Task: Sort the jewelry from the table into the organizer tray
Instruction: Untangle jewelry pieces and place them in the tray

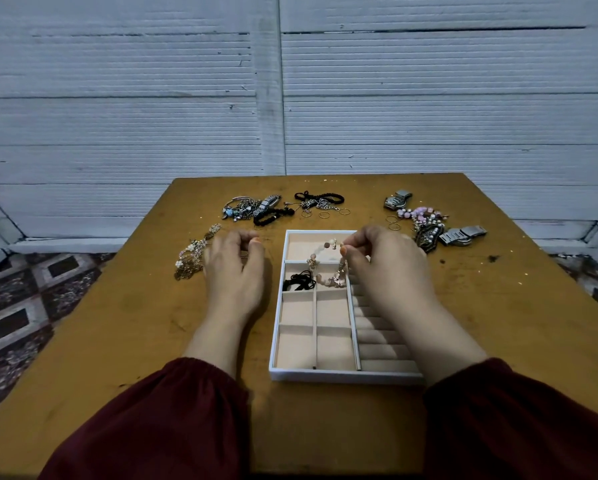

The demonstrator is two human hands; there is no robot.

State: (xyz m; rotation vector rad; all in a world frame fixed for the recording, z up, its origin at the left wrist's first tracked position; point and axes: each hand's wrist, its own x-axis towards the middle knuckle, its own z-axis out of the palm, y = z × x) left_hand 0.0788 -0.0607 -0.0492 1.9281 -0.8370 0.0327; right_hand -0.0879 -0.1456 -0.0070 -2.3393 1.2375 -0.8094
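Dark red sleeves [173, 420] reach over a wooden table [498, 323]. Her right hand [391, 268] pinches a beaded bracelet [330, 268] between thumb and fingertips, dangling it over the organizer tray [325, 375], above its upper compartments. Her left hand [235, 271] rests on the table beside a gold chain pile [192, 256], fingers loosely curled, gripping nothing that I can see.

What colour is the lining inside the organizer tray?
Pale peach-pink lining inside a white-walled tray, seen best in the head view.
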